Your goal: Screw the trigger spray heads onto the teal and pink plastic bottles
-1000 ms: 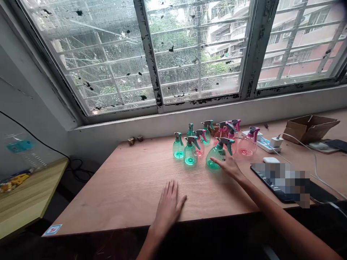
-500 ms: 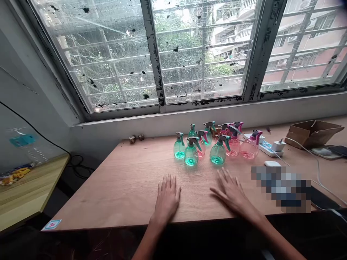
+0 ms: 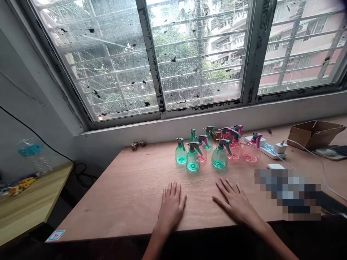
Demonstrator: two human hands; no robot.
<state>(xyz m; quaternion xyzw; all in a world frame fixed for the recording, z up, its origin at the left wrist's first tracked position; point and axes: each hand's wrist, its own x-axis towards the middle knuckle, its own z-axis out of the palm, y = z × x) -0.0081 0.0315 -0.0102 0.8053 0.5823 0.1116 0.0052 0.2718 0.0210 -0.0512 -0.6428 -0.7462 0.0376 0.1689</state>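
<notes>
My left hand lies flat on the wooden table, fingers stretched out, holding nothing. To its right, my right hand also rests palm down with its fingers spread. Beyond both hands stands a cluster of upright spray bottles, some green and some pink. A green spray bottle at the front is closest to my left hand. Another green spray bottle stands just past my right fingertips, apart from them. A pink spray bottle marks the cluster's right end. Bottles at the back are partly hidden by those in front.
Right of the bottles are a white power strip with a plugged-in charger and cable, an open cardboard box and a small white case. A pixelated patch covers something near the right hand. Two small brown objects sit by the wall.
The view has tilted slightly, so the table and bottles sit a little lower in it. Both hands remain flat on the table; the right hand's blur has gone. The bottles have not moved.
</notes>
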